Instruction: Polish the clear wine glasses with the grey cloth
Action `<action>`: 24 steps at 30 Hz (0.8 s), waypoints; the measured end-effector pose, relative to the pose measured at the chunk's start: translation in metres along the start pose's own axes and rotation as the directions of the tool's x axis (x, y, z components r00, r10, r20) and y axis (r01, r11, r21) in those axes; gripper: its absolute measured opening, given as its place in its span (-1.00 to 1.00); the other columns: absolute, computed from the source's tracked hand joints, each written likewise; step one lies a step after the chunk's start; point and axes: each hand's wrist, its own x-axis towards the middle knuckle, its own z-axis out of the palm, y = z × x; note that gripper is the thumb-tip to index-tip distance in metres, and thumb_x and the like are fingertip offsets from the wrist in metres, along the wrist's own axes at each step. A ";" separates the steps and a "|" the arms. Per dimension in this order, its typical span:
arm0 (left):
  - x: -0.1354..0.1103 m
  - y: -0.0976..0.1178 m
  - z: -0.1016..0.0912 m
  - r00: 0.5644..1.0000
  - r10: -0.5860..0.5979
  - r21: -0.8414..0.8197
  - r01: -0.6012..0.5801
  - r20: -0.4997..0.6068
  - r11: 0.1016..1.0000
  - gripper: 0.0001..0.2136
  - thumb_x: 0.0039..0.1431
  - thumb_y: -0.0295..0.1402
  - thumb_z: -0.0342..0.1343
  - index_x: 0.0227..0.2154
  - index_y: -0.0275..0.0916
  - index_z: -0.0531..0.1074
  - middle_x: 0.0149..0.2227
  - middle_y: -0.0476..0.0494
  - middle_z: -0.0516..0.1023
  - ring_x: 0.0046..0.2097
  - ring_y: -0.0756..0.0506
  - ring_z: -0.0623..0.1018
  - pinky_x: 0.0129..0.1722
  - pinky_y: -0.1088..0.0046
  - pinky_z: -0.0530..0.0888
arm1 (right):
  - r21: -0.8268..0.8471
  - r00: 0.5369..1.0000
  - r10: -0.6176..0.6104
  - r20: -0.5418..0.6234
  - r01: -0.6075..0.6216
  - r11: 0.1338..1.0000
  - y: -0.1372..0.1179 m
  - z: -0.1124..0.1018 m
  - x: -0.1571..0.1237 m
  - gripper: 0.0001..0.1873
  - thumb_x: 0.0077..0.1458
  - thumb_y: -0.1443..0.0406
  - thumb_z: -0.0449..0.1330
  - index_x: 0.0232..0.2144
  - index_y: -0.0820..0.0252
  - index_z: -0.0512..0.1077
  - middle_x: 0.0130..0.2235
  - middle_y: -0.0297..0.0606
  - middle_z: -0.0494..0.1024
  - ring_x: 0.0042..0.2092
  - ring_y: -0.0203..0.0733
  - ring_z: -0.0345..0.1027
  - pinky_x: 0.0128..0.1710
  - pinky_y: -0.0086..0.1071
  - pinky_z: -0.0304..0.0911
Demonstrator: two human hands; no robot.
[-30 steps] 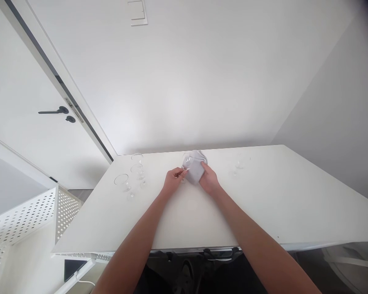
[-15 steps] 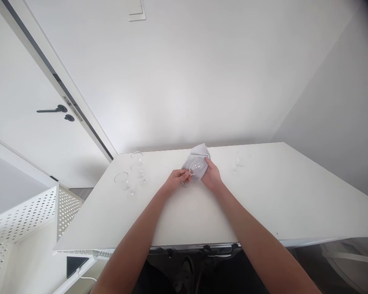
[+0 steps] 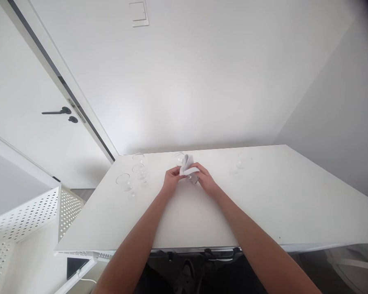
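Observation:
Both my hands meet over the middle of the white table (image 3: 263, 204). My left hand (image 3: 171, 180) is closed, pinching a small pale grey cloth (image 3: 187, 166) that stands up between the hands. My right hand (image 3: 206, 181) is closed on the foot end of a clear stemmed glass (image 3: 179, 157). The glass lies tilted, its bowl pointing away to the left behind the cloth. The cloth is pressed against the glass and hides its stem.
Three clear stemmed glasses (image 3: 139, 171) stand in a group at the table's far left. One more glass (image 3: 241, 161) stands to the right. A white perforated shelf (image 3: 27, 212) is at the lower left; a door with a black handle (image 3: 59, 111) lies beyond.
The cloth, earlier wrapped round the bowl in my right hand, is now bunched between both hands. The glass has turned, its bowl now to the left. Both hands shifted slightly left.

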 end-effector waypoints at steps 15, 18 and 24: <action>-0.006 0.008 0.007 0.998 0.025 -0.014 -0.024 0.057 1.000 -0.61 0.21 0.03 0.19 -0.28 -0.26 0.53 -0.31 -0.13 0.54 -0.26 -0.07 0.49 -0.25 0.40 0.40 | -0.186 0.998 -0.062 -0.029 0.055 0.981 0.008 0.000 0.004 -0.33 0.19 0.06 0.24 0.29 -0.14 0.16 0.09 -0.22 0.49 0.07 -0.04 0.36 0.07 -0.17 0.27; -0.007 0.008 0.008 0.997 0.038 0.053 -0.042 0.065 0.998 -0.59 0.17 0.01 0.24 -0.14 -0.25 0.55 -0.19 -0.20 0.60 -0.09 -0.18 0.56 -0.09 0.31 0.44 | -0.386 0.999 -0.031 -0.021 0.020 0.922 0.009 -0.001 0.003 -0.57 0.17 0.12 0.25 0.08 0.00 0.39 0.02 -0.20 0.53 -0.01 -0.03 0.38 -0.03 -0.19 0.28; -0.009 0.007 0.011 0.990 0.143 0.166 -0.142 0.004 0.976 -0.57 0.20 0.06 0.18 -0.12 -0.22 0.56 -0.25 -0.20 0.62 -0.07 -0.21 0.56 -0.07 0.26 0.45 | -0.386 0.999 0.014 -0.051 -0.032 0.922 0.007 0.001 0.002 -0.72 0.12 0.17 0.24 -0.11 0.07 0.44 -0.22 -0.29 0.56 -0.26 -0.15 0.36 -0.29 -0.30 0.25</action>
